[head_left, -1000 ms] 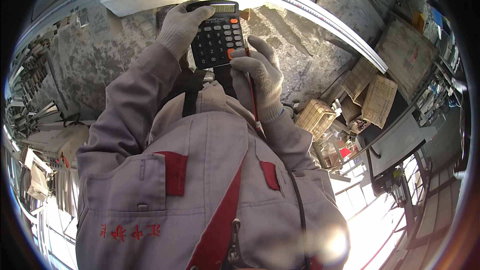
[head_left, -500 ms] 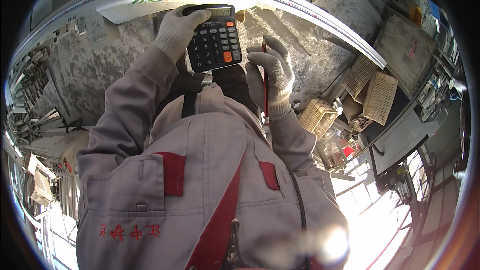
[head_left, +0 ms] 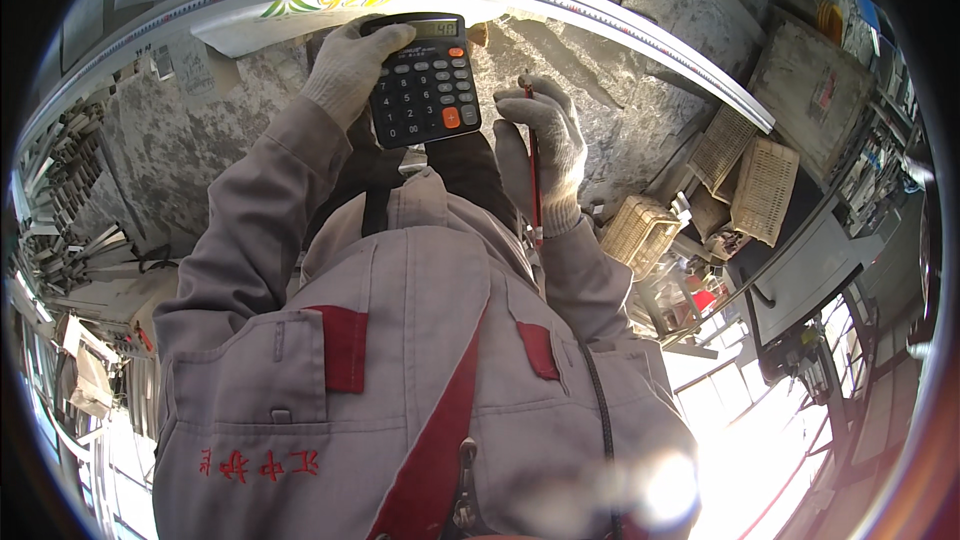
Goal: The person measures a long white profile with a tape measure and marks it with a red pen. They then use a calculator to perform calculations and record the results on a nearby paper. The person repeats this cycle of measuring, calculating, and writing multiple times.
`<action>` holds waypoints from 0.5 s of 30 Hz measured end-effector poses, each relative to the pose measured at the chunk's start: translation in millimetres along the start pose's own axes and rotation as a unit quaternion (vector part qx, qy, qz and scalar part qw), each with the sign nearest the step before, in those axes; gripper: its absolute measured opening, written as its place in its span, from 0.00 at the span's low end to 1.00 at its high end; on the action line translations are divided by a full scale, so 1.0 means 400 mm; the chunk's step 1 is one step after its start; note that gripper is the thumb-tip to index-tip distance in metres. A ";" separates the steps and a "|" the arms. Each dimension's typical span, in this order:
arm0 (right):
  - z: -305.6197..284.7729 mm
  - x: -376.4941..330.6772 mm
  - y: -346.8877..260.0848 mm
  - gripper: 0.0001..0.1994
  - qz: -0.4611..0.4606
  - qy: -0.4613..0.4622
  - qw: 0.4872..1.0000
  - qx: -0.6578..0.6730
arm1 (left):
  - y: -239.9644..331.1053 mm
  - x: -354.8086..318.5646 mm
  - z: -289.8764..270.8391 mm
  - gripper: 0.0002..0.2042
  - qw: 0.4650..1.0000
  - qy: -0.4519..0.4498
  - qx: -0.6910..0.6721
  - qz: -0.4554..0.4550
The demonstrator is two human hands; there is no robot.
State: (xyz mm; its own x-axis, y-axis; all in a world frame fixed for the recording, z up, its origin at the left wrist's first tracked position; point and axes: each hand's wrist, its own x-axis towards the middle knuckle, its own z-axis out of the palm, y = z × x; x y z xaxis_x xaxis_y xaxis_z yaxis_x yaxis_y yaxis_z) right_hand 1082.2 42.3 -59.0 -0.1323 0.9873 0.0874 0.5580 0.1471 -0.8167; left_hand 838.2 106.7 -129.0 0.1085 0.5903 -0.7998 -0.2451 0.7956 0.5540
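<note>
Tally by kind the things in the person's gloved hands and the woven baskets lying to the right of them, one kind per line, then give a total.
Black calculator, in the left hand: 1
Red pencil, in the right hand: 1
Woven baskets: 3
Total: 5

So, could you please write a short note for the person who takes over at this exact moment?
Left hand: gloved, holds the black calculator up by its top left corner.
Right hand: gloved, grips a red pencil upright, just right of the calculator, not touching the keys.
Done: the display shows a figure.
Left: unclear; the long metal ruler lies on the stone slab beyond.
</note>
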 end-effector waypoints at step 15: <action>-0.079 -0.071 0.088 0.08 0.140 0.050 0.984 0.096 | 0.032 -0.079 0.116 0.18 0.998 0.021 0.038 -0.033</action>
State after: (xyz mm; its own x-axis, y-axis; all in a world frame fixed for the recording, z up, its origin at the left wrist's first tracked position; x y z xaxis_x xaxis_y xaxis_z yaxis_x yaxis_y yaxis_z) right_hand 1131.5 21.4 -72.1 0.0915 0.9898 -0.1091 0.3938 -0.1366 -0.9090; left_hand 876.2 104.4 -86.0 0.0808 0.5310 -0.8435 -0.1644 0.8418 0.5142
